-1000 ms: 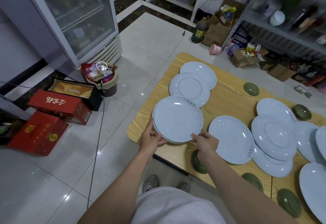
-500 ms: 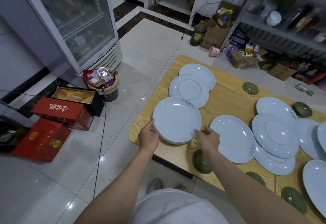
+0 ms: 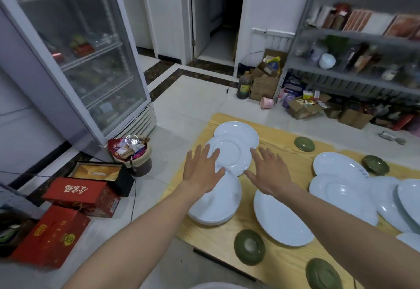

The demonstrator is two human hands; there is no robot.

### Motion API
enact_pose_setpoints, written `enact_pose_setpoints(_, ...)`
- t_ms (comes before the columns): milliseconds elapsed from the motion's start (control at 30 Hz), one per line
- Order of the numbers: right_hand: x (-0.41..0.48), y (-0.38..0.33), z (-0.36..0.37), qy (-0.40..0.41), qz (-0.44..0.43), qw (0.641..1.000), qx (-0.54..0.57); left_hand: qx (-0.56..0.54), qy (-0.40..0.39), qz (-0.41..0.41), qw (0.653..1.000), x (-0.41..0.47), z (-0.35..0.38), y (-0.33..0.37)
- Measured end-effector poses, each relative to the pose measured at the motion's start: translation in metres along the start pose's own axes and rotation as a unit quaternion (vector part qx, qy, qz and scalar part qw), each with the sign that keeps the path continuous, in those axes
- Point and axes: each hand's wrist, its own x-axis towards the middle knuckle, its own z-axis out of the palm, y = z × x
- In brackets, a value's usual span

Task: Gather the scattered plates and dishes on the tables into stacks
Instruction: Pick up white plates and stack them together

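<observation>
The left hand [image 3: 202, 170] and right hand [image 3: 268, 172] are leaving the stack [image 3: 218, 204], now sitting on the table [image 3: 284, 157] behind the fingers [image 3: 206, 152]. Released and spread, they are reaching either side of the next plate [image 3: 231, 154]. Gathering is progressing.

Soft, even indoor light, a little dim; the doorway [image 3: 219, 16] is dark. Small highlights glint on the plates [image 3: 386, 208]. Wide-angle bending at the edges; shelving [image 3: 363, 36] and fridge [image 3: 79, 56] blurred.
</observation>
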Motion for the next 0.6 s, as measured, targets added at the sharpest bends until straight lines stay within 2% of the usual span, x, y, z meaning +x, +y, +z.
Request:
enact_pose_setpoints(200, 0.009, 0.014, -0.012, 0.023, -0.020, 0.999, -0.032, 0.028, 0.029, -0.011, 0.999, 0.013, -0.012, 0.022)
enact_pose_setpoints(400, 0.011, 0.017, -0.013, 0.011, 0.016, 0.996, 0.083, -0.027, 0.034, -0.039, 0.998, 0.023, -0.013, 0.032)
enact_pose_setpoints(600, 0.030, 0.016, -0.009, -0.012, 0.034, 0.994, 0.101, -0.058, 0.020, -0.048, 0.997, 0.046, -0.008, 0.023)
